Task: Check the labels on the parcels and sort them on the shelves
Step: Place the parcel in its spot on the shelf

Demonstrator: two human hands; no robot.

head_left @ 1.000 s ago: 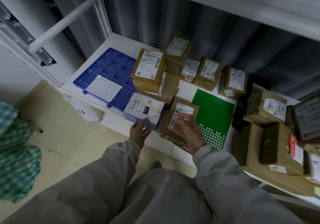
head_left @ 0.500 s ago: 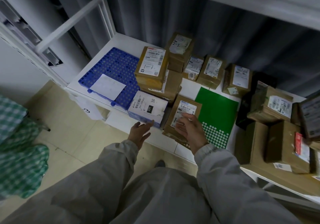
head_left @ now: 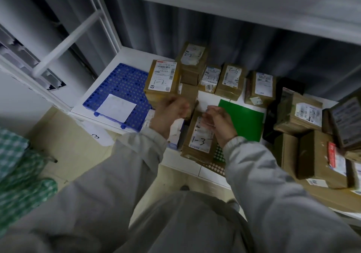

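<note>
A brown parcel marked "1-3" lies at the front edge of the white shelf. My right hand hovers over its far end, fingers curled round what looks like a thin pen. My left hand is raised close beside it, blurred, fingers curled; whether it holds anything is unclear. It hides most of a white and blue box. Behind the hands stand parcels marked "1-1", "2-2", "3-1" and "5-2".
A blue perforated mat with a white sheet covers the shelf's left part, and a green sheet lies in the middle. Several brown parcels are piled at the right. An upper shelf overhangs. Green checked cloth lies on the floor, left.
My left hand left the white and blue box and rose toward my right hand. My right hand lifted off the parcel's label, which now reads "1-3". The view tilted upward.
</note>
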